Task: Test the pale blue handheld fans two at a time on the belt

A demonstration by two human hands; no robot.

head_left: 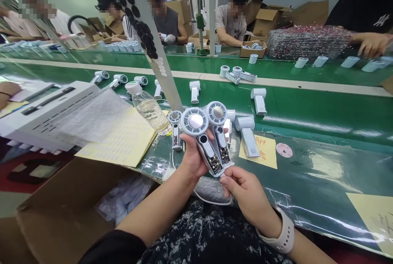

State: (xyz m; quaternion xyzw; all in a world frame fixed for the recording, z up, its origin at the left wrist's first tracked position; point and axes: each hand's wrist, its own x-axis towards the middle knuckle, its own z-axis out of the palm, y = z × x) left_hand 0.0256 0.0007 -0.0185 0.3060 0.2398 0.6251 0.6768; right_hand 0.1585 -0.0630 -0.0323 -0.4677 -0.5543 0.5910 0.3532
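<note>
fan units (208, 141) heads up, handles down; left hand (192, 159) grips both, right hand (245, 192) curled at base.

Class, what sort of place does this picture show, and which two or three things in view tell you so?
Probably a factory assembly line. A long green conveyor belt carries many identical handheld fans, people sit working along it beside cardboard boxes, and the left hand holds two unfinished fans.
</note>
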